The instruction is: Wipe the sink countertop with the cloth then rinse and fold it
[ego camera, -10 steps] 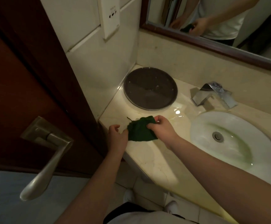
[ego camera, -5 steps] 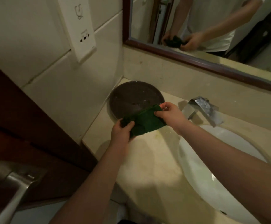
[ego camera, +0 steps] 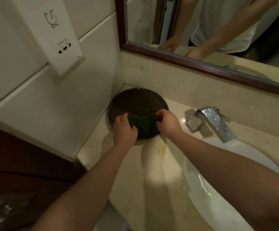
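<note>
Bench [ego camera: 152,172]: pale stone, running from lower centre up to the back wall; bare and glossy in the middle of the frame, apparently wiped, with a faint yellowish mark just below the plate.
Sink [ego camera: 227,189]: white oval bowl at lower right, partly covered by the right forearm; no water seen running, so rinsing looks finished or paused.
Mirror [ego camera: 202,52]: dark-framed, upper right; reflects a torso and two arms leaning in, matching the reach toward the corner.
Plate [ego camera: 135,99]: dark and round, tucked in the corner at centre, left of the tap; probably serves as a resting place off the stone.
Faucet [ego camera: 213,120]: chrome, angled down toward the bowl, right of centre, well apart from both hands.
Left hand [ego camera: 124,129]: closed on the cloth's left edge, pinching it over the plate's near rim.
Right hand [ego camera: 168,121]: closed on the cloth's right edge, pulling it taut against the left.
Cloth [ego camera: 145,125]: dark green, bunched between the hands over the plate's front half; held at two ends most likely to square it for folding.
Contact with plate: cannot tell.
</note>
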Demonstrator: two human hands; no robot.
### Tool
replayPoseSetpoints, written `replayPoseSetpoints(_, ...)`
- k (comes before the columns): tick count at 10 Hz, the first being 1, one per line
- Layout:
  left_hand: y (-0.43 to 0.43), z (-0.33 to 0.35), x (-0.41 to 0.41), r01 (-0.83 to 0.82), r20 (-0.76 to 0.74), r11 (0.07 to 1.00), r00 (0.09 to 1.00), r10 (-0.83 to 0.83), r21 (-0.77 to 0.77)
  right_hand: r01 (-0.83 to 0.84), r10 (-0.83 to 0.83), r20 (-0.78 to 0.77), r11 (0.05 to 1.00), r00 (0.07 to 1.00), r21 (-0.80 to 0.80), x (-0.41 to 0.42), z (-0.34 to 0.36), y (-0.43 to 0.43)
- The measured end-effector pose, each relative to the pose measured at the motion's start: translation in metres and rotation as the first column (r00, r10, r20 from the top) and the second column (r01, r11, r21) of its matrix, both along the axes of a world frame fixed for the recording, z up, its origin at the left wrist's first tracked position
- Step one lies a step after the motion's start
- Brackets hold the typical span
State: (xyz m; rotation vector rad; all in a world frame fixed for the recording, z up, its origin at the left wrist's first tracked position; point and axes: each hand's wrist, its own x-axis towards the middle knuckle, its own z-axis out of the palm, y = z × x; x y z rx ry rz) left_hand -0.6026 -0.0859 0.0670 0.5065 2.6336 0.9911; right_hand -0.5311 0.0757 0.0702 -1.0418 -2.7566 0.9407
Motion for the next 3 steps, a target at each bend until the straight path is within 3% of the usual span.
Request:
replayPoseSetpoints(1, 0.000, -0.010, 0.010, 0.197, -0.211, 0.954, 0.946, -0.246, -0.226, -0.241, 0.233, 0.072, 0.962, 0.970, 0.129, 0.009, 0.000, -0.011)
replayPoseSetpoints(2, 0.005, -0.017, 0.009, 0.395, 0.007, 0.827, 0.904, -0.428, -0.399, -0.428, 0.384, 0.265, 0.895, 0.884, 0.131, 0.014, -0.010, -0.015)
replayPoseSetpoints(3, 0.006, -0.016, 0.007, 0.426, 0.044, 0.803, 0.892, -0.450, -0.416, -0.447, 0.405, 0.289, 0.890, 0.867, 0.093, 0.016, 0.000, -0.020)
